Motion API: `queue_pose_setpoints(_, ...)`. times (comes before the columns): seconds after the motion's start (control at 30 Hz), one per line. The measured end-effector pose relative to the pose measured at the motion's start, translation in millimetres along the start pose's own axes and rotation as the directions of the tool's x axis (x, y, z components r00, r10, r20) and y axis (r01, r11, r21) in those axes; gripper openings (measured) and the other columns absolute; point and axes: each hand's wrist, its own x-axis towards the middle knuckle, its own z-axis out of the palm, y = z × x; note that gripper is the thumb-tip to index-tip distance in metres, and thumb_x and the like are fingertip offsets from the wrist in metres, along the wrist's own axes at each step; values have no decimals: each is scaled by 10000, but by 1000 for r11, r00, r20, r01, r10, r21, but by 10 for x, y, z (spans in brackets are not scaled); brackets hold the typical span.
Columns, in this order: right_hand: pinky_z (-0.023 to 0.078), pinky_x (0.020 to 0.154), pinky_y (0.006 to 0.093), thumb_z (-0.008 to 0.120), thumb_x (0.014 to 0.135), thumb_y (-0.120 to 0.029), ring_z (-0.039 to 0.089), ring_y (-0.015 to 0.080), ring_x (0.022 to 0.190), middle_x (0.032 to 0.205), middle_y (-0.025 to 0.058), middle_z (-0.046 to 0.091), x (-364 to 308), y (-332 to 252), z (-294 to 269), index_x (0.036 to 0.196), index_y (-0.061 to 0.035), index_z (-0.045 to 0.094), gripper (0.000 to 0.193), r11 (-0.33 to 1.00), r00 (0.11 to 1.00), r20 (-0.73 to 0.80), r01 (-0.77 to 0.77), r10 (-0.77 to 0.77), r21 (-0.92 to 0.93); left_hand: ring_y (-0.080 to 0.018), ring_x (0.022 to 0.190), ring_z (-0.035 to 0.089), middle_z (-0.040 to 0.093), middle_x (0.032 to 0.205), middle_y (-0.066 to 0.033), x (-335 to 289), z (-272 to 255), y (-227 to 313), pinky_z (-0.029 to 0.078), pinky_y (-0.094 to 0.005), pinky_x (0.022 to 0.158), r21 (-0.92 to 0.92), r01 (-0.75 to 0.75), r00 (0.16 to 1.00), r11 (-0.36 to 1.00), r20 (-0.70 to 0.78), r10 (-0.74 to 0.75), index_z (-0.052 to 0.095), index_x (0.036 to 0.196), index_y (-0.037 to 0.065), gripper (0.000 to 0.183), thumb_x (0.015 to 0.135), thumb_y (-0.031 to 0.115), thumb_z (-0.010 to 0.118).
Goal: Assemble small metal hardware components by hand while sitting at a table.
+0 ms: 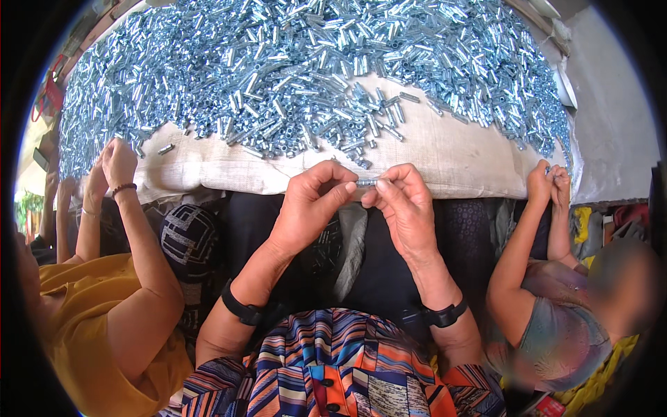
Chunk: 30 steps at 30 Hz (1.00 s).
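Note:
A small shiny metal sleeve [366, 183] lies level between my two hands, just above the near edge of the cloth-covered table. My left hand [311, 207] pinches its left end between thumb and fingers. At the other end, my right hand [408, 212] grips it with thumb and forefinger, the remaining fingers curled below. Beyond my fingertips spreads a large pile of similar silvery-blue metal sleeves [313, 62], mixed with short ring-like pieces. The fingers hide much of the held piece, so its exact make-up is hard to tell.
Pale cloth [222, 167] covers the table's near edge. A person in a mustard top [104, 326] works close on my left, hands at the pile. On my right, another person's hands [545, 184] hold a small metal piece. A single sleeve [165, 149] lies apart on the cloth.

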Motion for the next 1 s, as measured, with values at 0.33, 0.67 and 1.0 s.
queue_pose_setpoints(0.33, 523, 708, 259, 598, 920, -70, 649, 131, 750, 834, 52, 634, -14, 11, -69, 944, -45, 504, 100, 999, 1000, 12, -9, 10, -40, -59, 792, 583, 635, 828, -14, 27, 37, -68, 486, -223, 725, -129, 32, 999, 991, -11, -34, 610, 959, -5, 81, 909, 59, 603)
queue_pose_setpoints(0.67, 495, 635, 312, 621, 865, -50, 638, 127, 699, 733, 58, 630, -91, -173, 9, 1098, -17, 533, 251, 546, 982, 184, 135, 36, -827, -84, 762, 588, 632, 829, -27, 43, 93, 7, 483, -234, 730, -149, 35, 999, 988, -13, -38, 622, 955, -2, 74, 885, 24, 623)
queue_pose_setpoints(1.0, 458, 633, 223, 625, 920, -98, 531, 79, 642, 751, 20, 569, -2, -19, -4, 897, -46, 539, 103, 1000, 996, -89, 16, -14, 24, -85, 779, 594, 631, 862, -27, 24, 79, -25, 486, -234, 738, -213, 98, 995, 972, 10, -98, 615, 986, -7, 119, 881, 50, 626)
